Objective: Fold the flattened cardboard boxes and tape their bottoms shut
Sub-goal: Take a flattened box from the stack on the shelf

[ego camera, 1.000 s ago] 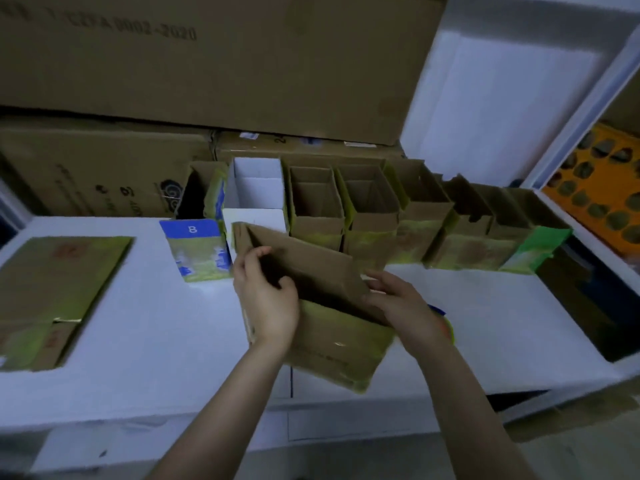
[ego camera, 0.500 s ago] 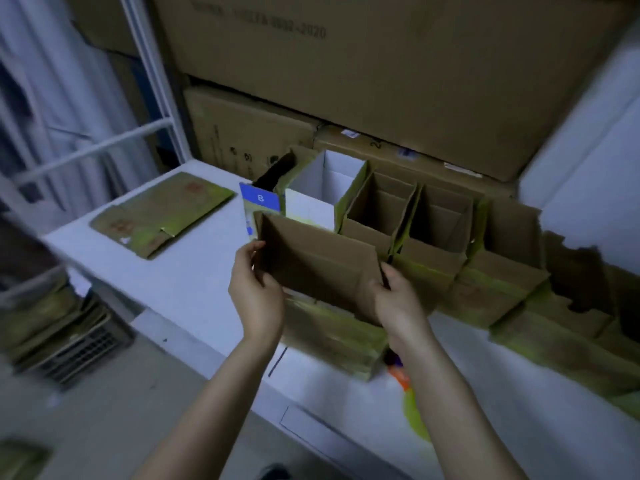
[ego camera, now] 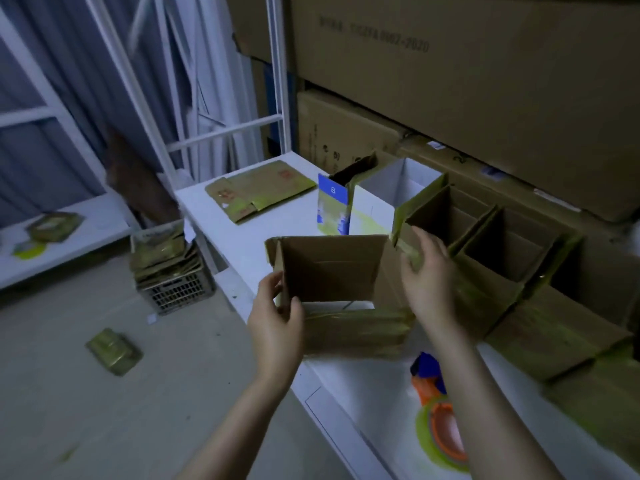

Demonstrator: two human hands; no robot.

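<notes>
Opened cardboard box [ego camera: 332,268] held over the white counter [ego camera: 249,251] near its front edge, open side facing camera. Left hand [ego camera: 277,323] pinches box's left wall, thumb inside. Right hand [ego camera: 427,278] fingers curled on box's right wall. Tape dispenser [ego camera: 440,410] lies on counter beside right forearm. Row of folded boxes [ego camera: 485,244] along back edge; flattened boxes [ego camera: 256,192] at far left corner.

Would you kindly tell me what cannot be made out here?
- Head view: box bottom, hidden by its own walls.
- Tape dispenser, partly behind the right forearm.
- Print on the big carton, blurred.
- Right hand fingertips, behind the box wall.
</notes>
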